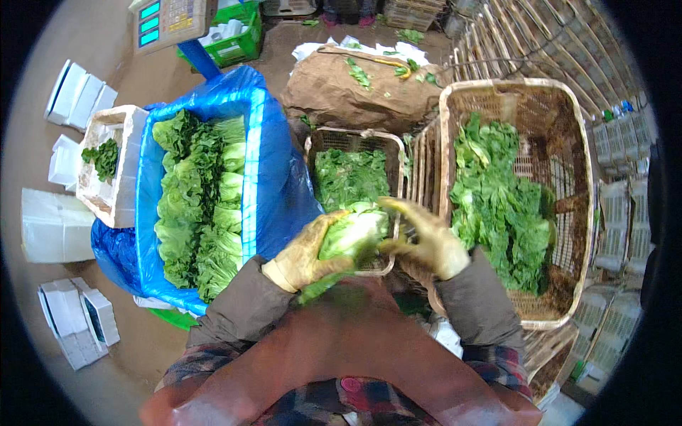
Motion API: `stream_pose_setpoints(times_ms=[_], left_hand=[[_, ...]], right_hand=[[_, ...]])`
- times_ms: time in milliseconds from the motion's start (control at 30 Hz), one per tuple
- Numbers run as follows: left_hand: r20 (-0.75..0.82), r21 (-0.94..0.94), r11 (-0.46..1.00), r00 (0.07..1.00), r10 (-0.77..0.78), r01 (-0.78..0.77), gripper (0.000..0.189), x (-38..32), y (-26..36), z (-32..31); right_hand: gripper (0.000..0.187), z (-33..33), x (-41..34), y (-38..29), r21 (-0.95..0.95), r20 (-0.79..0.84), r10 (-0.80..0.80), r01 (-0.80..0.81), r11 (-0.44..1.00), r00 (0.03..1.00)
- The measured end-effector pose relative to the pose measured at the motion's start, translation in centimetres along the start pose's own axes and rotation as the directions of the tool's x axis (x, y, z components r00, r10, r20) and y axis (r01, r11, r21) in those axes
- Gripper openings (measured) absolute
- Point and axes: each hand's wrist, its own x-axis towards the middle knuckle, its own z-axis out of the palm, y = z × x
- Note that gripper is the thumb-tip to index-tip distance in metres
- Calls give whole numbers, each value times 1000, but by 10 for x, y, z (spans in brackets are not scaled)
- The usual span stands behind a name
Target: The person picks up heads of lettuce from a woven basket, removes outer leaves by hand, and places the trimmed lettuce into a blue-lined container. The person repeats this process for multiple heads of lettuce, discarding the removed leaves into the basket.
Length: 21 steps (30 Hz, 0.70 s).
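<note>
My left hand (306, 255), in a stained pale work glove, grips a head of leafy lettuce (356, 231) in front of my apron. My right hand (429, 237), gloved alike and blurred, is just right of that head with its fingers spread and nothing seen between them. Beneath both hands stands a small plastic crate (402, 160) holding loose green leaves (351, 173). On the left, a box lined with blue plastic (253, 160) holds rows of lettuce heads (186, 213). A larger brown-stained crate (583, 160) on the right contains more lettuce (501, 213).
Beyond the small crate lies a brown sack-like bundle (362, 80) with leaf scraps on it. A digital scale (170, 24) rises at the upper left. Beside the blue-lined box sits a white foam box (118, 186) with some greens. Stacked slatted crates (533, 48) fill the upper right.
</note>
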Motion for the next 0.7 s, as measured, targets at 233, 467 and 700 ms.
stream_pose_setpoints(times_ms=[233,467,700], left_hand=[[381,-229,947,916,-124,223,29,2,-88,13],[467,-237,910,861,-200,340,68,33,-35,70],[495,-859,-13,836,237,512,63,91,-26,61]], right_hand=[[49,63,-65,45,814,264,319,-388,432,910],[46,35,-42,80,563,-151,476,-321,762,866],[46,-136,-32,118,311,-345,240,-130,941,908]])
